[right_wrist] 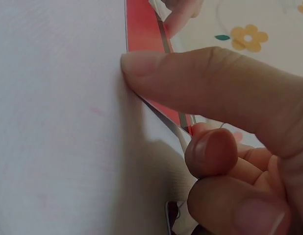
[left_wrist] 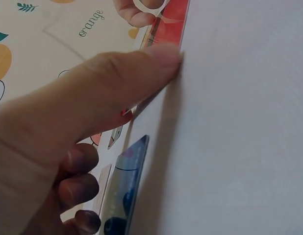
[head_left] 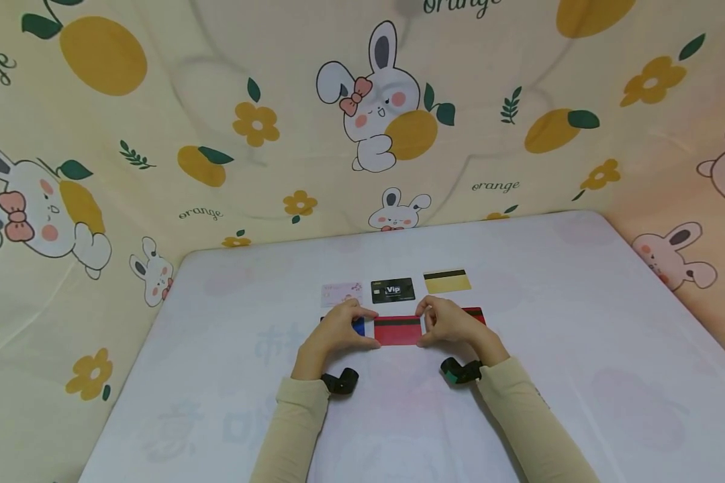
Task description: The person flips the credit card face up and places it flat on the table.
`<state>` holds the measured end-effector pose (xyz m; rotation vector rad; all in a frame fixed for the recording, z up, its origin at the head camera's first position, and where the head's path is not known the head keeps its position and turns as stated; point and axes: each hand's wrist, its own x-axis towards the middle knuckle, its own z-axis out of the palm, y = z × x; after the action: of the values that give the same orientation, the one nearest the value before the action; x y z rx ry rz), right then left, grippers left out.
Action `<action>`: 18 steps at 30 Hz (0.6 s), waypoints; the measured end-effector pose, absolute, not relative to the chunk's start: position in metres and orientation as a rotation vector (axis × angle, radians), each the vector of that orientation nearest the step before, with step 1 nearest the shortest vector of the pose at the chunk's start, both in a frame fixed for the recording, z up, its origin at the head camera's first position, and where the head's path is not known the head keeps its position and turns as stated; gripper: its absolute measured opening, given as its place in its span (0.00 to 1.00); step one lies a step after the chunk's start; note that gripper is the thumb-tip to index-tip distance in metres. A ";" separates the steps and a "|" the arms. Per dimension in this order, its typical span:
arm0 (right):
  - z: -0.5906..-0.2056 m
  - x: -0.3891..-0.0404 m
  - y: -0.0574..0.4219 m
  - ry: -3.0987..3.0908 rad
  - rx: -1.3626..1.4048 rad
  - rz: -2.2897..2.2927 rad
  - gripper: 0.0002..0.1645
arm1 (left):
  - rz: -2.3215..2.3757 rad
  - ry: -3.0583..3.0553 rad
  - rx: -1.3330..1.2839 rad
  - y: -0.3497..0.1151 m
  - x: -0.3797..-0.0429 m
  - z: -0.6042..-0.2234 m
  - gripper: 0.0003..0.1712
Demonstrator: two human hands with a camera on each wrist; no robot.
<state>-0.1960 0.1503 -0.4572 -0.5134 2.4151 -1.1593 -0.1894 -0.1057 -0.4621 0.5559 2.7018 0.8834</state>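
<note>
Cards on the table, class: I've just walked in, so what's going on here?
A person's left hand and right hand grip a striped red card by its two ends. It is in the nearer row, between a blue card, partly hidden by the left hand, and another red card, partly hidden by the right. Behind them, a pale pink card, a black Vip card and a gold card lie in a row on the white table.

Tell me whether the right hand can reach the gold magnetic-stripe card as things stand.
Probably yes: the gold magnetic-stripe card lies uncovered just beyond the right hand, though that hand would likely first have to release the red magnetic-stripe card it pinches.
</note>
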 end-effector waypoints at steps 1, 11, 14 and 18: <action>-0.457 -0.196 0.150 2.411 -0.511 -1.162 0.30 | 0.892 2.697 0.552 -0.106 -0.189 -0.462 0.31; -0.455 -0.195 0.149 2.436 -0.501 -1.130 0.29 | 0.895 2.732 0.579 -0.105 -0.191 -0.464 0.31; -0.454 -0.195 0.149 2.445 -0.497 -1.116 0.30 | 0.863 2.743 0.553 -0.104 -0.190 -0.463 0.31; -0.454 -0.194 0.149 2.462 -0.487 -1.091 0.30 | 0.827 2.762 0.533 -0.103 -0.188 -0.463 0.32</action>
<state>-0.1943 0.1486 -0.4535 -0.4873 2.4617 -1.0905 -0.1884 -0.1032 -0.4628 0.5329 2.7623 0.8271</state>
